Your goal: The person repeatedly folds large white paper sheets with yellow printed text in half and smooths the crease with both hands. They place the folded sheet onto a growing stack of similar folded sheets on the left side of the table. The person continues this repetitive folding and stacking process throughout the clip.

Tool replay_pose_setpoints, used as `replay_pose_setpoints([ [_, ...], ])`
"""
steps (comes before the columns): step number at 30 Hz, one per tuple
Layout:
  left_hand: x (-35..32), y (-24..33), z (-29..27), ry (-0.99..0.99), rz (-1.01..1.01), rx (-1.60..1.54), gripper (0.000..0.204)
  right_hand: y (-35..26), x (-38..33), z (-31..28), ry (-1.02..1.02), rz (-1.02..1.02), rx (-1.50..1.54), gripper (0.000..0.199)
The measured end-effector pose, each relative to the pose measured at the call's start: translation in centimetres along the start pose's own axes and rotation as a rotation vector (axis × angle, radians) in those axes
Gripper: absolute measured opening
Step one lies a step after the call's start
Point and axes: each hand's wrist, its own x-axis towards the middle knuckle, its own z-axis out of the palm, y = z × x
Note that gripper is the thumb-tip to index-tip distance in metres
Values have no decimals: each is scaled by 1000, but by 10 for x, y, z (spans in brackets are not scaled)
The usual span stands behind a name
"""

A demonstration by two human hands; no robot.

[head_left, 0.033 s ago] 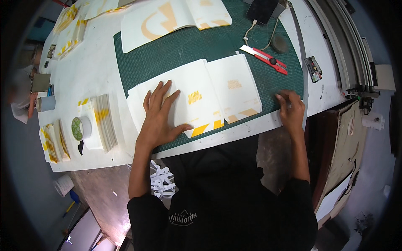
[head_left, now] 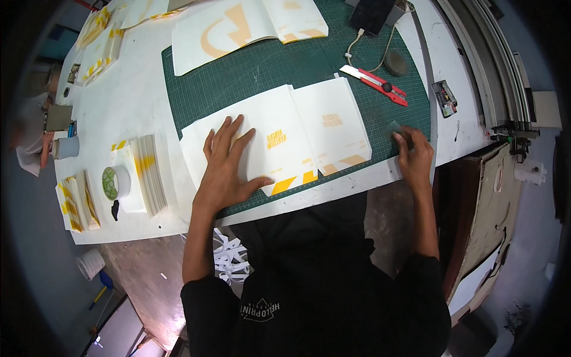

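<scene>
My left hand (head_left: pixel 225 163) lies with its fingers spread on a white printed paper cover (head_left: pixel 279 113) with yellow marks and stripes. Beside it on the right, a narrower white sheet or booklet part (head_left: pixel 333 128) with paler orange print adjoins the cover; I cannot tell whether the two are joined. Both rest on a green cutting mat (head_left: pixel 256 71). At the mat's right edge, my right hand (head_left: pixel 414 156) is closed in a pinch, with a small flat bluish-grey piece (head_left: pixel 392 127) showing at its fingertips. Beyond that hand lies a red utility knife (head_left: pixel 380 87) with its blade showing.
Another printed cover (head_left: pixel 220 35) lies at the far side of the mat. A phone (head_left: pixel 372 15) with a cable and a dark round object (head_left: pixel 396 62) are at the far right. To the left stand a white tub (head_left: pixel 115 182) and paper stacks (head_left: pixel 151 172). A person (head_left: pixel 30 134) is at the far left.
The small bluish-grey piece now shows more plainly at my right fingertips. My left hand and the papers have hardly moved.
</scene>
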Motion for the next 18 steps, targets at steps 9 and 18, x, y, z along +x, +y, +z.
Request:
replay_pose_setpoints([
  [9, -3, -10, -1, 29, -15, -189, 116, -114, -38, 42, -225, -567, 188, 48],
  [18, -7, -21, 7, 126, 39, -304, 121, -154, -37, 67, -68, -372, 354, 38],
])
